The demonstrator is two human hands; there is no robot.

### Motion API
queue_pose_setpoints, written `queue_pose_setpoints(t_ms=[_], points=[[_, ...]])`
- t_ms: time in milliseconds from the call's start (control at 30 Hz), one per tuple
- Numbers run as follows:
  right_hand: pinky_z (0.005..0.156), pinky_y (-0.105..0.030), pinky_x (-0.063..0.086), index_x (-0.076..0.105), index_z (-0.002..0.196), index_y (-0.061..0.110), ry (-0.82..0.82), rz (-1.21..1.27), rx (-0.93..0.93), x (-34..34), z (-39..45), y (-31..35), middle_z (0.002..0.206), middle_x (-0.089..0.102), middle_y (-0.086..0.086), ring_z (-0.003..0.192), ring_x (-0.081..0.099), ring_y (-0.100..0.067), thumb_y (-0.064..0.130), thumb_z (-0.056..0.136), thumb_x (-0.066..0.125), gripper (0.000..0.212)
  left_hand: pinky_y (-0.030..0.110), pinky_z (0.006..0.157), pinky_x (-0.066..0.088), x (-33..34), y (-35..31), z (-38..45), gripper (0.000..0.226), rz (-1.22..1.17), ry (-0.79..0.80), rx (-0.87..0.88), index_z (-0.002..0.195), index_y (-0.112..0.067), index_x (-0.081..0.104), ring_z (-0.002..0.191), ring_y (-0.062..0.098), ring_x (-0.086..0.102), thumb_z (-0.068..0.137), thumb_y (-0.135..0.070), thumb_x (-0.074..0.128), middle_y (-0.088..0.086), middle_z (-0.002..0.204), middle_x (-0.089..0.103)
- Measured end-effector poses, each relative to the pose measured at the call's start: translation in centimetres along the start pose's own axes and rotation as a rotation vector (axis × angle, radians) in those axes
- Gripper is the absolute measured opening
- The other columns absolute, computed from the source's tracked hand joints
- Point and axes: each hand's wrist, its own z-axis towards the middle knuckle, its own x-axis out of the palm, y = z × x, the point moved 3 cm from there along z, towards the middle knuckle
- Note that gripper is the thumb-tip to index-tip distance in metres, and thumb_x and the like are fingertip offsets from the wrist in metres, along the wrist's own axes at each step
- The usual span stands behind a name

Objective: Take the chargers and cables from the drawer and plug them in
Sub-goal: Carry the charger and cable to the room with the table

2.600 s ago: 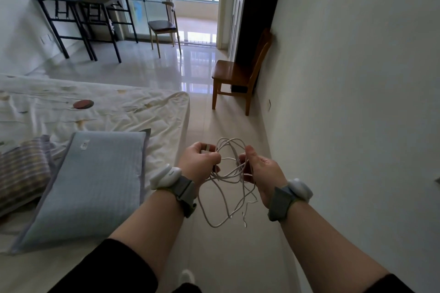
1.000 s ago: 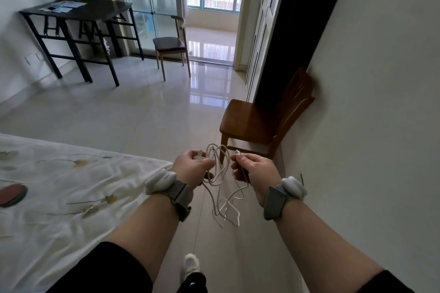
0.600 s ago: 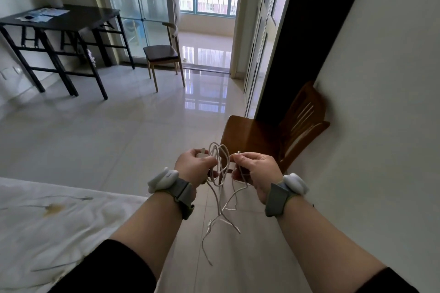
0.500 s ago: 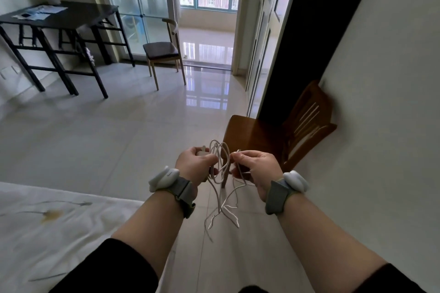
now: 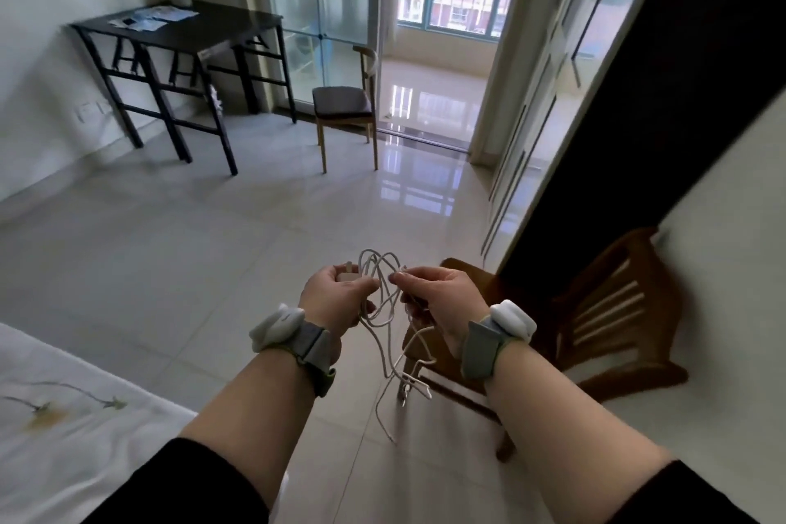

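Both hands are held out in front of me over the tiled floor. My left hand [image 5: 336, 298] is closed around a small white charger block [image 5: 346, 276] and part of a tangled white cable [image 5: 389, 336]. My right hand [image 5: 438, 298] pinches a strand of the same cable between thumb and fingers. Loops of the cable stand up between the hands, and its loose ends hang down below them. A wall socket plate [image 5: 91, 111] sits low on the left wall under the desk.
A brown wooden chair [image 5: 604, 311] stands against the right wall just past my right hand. The bed corner [image 5: 64, 417] is at lower left. A black desk [image 5: 183, 38] and a second chair [image 5: 344, 106] stand at the back by the glass doors.
I have walked forward past the bed; the wooden chair is now close on the right. Both hands keep hold of the cable, and the hanging ends have swung lower.
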Motion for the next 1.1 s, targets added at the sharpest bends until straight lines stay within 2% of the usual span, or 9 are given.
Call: queue_pose_setpoints(t_ms=[133,267,367,500,700,800,934,1034,1101], points=[[0.046,-0.021,0.04,0.075,0.09,0.012,0.149,-0.089,0.005,0.3,4.8,1.8,0.063,0.065,-0.001,0.049,0.05,-0.008,0.029,0.085,0.068,0.019,0.024,0.054,0.046,0.1,-1.1,3.5,0.045,-0.067,-0.066,-0.022,0.115,-0.008,0.057,0.063,0.015,0.06,0.082,-0.036,0.069,0.006,0.087,0.064],[0.047,-0.022,0.039,0.076,0.079,0.017,0.295,-0.1,0.005,2.0,8.9,2.8,0.06,0.065,-0.002,0.051,0.05,-0.011,0.021,0.085,0.068,0.011,0.024,0.054,0.049,-0.7,-1.8,6.5,0.048,-0.091,-0.088,-0.044,0.108,-0.013,0.058,0.062,0.015,0.062,0.078,-0.048,0.069,0.004,0.084,0.068],[0.048,-0.022,0.043,0.077,0.073,0.02,0.395,-0.142,0.004,4.4,13.1,4.0,0.063,0.069,-0.004,0.053,0.055,-0.012,0.017,0.085,0.067,0.016,0.027,0.052,0.047,-2.2,-2.7,10.5,0.048,-0.123,-0.101,-0.066,0.11,-0.012,0.058,0.062,0.017,0.061,0.076,-0.042,0.074,0.007,0.087,0.07],[0.057,-0.026,0.048,0.076,0.077,0.017,0.466,-0.187,0.023,7.5,18.8,5.9,0.073,0.071,-0.009,0.061,0.06,-0.016,0.014,0.085,0.066,0.013,0.023,0.043,0.04,-5.1,-4.3,16.8,0.044,-0.163,-0.149,-0.073,0.112,-0.01,0.058,0.059,0.018,0.06,0.073,-0.019,0.077,0.011,0.09,0.069],[0.064,-0.025,0.055,0.072,0.086,0.004,0.432,-0.185,0.017,11.1,27.0,8.8,0.075,0.07,-0.012,0.067,0.063,-0.021,0.004,0.084,0.065,0.008,0.018,0.033,0.034,-9.5,-8.2,24.8,0.035,-0.157,-0.217,-0.043,0.106,-0.007,0.06,0.049,0.018,0.054,0.072,-0.002,0.068,0.012,0.081,0.066],[0.068,-0.026,0.056,0.073,0.08,0.005,0.378,-0.148,-0.012,12.4,31.1,10.2,0.068,0.071,-0.008,0.066,0.065,-0.021,-0.011,0.082,0.056,0.024,0.017,0.032,0.033,-11.9,-10.4,28.6,0.035,-0.176,-0.283,-0.01,0.103,-0.008,0.06,0.046,0.017,0.052,0.07,0.0,0.066,0.011,0.074,0.065],[0.057,-0.018,0.053,0.072,0.086,-0.001,0.337,-0.125,-0.003,13.7,35.3,11.4,0.06,0.071,-0.001,0.058,0.066,-0.011,-0.024,0.069,0.038,0.044,0.017,0.034,0.032,-13.6,-11.9,32.2,0.035,-0.2,-0.322,0.002,0.103,-0.009,0.06,0.044,0.017,0.051,0.07,0.0,0.064,0.011,0.071,0.065],[0.051,-0.013,0.049,0.072,0.092,-0.004,0.338,-0.196,0.007,15.2,39.4,12.5,0.058,0.07,0.002,0.053,0.063,-0.006,-0.025,0.065,0.035,0.05,0.018,0.034,0.033,-14.6,-12.7,35.6,0.035,-0.227,-0.349,-0.01,0.103,-0.009,0.06,0.043,0.016,0.051,0.07,0.0,0.064,0.011,0.071,0.065],[0.051,-0.014,0.047,0.072,0.093,-0.003,0.349,-0.228,0.01,16.3,42.5,13.4,0.058,0.069,-0.001,0.055,0.061,-0.009,-0.025,0.066,0.034,0.052,0.016,0.033,0.032,-15.2,-13.6,38.3,0.035,-0.251,-0.38,-0.008,0.103,-0.009,0.06,0.04,0.014,0.05,0.07,0.001,0.064,0.01,0.07,0.064]])
